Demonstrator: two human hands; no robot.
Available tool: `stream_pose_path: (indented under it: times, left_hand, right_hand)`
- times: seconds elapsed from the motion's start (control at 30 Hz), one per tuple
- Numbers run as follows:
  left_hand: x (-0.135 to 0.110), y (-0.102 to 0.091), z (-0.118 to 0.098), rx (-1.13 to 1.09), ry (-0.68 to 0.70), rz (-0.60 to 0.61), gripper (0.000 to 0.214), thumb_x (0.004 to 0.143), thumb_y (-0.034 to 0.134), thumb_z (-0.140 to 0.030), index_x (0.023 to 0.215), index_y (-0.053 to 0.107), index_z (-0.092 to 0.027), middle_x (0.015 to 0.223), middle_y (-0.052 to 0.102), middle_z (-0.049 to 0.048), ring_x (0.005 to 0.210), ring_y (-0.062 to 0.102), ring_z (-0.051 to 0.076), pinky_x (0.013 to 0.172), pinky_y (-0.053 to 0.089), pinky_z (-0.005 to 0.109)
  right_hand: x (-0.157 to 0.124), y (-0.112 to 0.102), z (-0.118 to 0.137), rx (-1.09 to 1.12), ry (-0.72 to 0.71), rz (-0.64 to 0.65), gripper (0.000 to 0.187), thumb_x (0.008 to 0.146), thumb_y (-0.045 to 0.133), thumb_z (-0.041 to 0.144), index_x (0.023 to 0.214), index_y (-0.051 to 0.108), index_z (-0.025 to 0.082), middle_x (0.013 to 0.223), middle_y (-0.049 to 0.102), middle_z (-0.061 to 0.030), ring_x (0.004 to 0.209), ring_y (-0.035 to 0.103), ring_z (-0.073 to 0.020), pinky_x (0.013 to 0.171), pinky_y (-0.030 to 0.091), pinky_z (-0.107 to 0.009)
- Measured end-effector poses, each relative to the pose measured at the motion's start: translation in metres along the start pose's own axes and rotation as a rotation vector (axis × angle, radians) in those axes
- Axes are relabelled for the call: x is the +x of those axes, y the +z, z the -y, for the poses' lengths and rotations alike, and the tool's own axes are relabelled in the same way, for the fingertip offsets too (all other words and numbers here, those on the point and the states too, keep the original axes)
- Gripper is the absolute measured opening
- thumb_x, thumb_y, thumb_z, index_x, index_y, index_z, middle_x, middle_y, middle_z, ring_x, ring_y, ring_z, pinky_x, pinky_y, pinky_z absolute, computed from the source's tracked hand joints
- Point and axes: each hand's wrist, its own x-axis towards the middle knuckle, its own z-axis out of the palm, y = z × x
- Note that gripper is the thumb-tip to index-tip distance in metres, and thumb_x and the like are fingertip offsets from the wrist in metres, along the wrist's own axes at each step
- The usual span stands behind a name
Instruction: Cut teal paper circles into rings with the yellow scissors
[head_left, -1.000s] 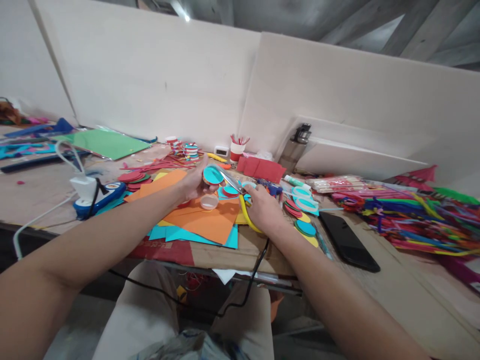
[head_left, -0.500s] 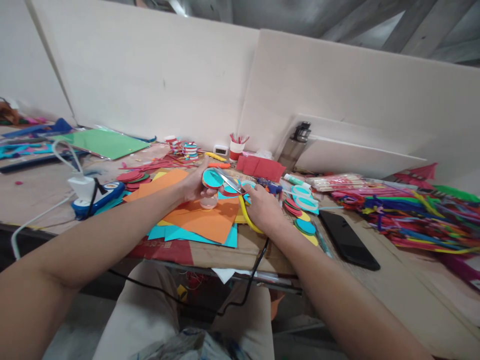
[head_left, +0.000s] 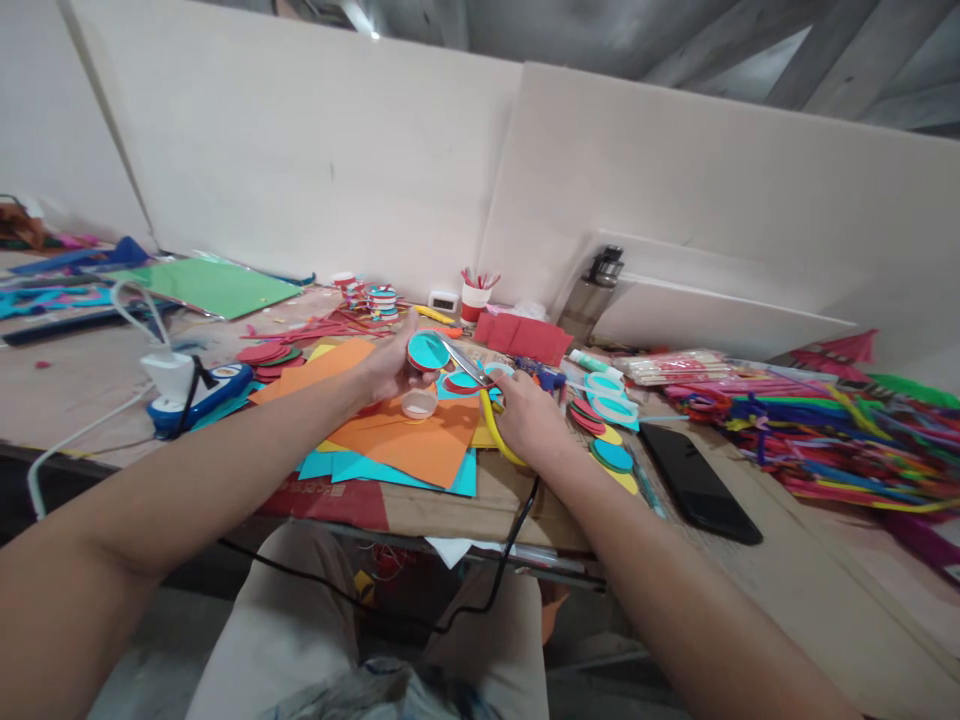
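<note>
The blue-topped round piece [head_left: 428, 350] is above the orange sheets [head_left: 416, 450], gripped in the fingers of your left hand [head_left: 390, 372], while your right hand [head_left: 529, 415] is closed around the yellow handle of the scissors [head_left: 466, 362]. Half a second ago your blades reached farther over the blue face; now they lie at its upper right rim, so the work sits at the edge, though you cannot tell here whether they touch. Just below, the clear round cup [head_left: 418, 404], partly hidden then, shows more fully.
</note>
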Motion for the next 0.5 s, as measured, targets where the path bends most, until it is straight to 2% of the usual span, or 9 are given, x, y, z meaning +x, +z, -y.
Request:
stream_pose_path:
  times: [0.2, 0.5]
  left_hand:
    - [-0.0023, 0.0008, 0.0094, 0.103, -0.105, 0.107, 0.083, 0.083, 0.023, -0.082, 0.067, 0.064, -0.011, 0.045, 0.052, 0.007, 0.034, 0.041, 0.009, 0.032, 0.027, 0.02]
    - [-0.0037, 0.0022, 0.0017, 0.119, -0.108, 0.068, 0.084, 0.084, 0.021, -0.081, 0.066, 0.063, -0.011, 0.056, 0.064, 0.0131, 0.034, 0.045, 0.008, 0.03, 0.022, 0.018]
  right_hand:
    - [0.0001, 0.0033, -0.0002, 0.037, -0.033, -0.006, 0.04, 0.096, 0.045, 0.035, 0.132, 0.052, 0.022, 0.116, 0.056, -0.0138, 0.086, 0.067, -0.024, 0.068, 0.047, -0.03]
    - [-0.0009, -0.002, 0.0018, -0.016, -0.016, 0.05, 0.043, 0.096, 0.041, 0.03, 0.137, 0.051, 0.024, 0.118, 0.06, -0.0141, 0.091, 0.067, -0.027, 0.073, 0.048, -0.034]
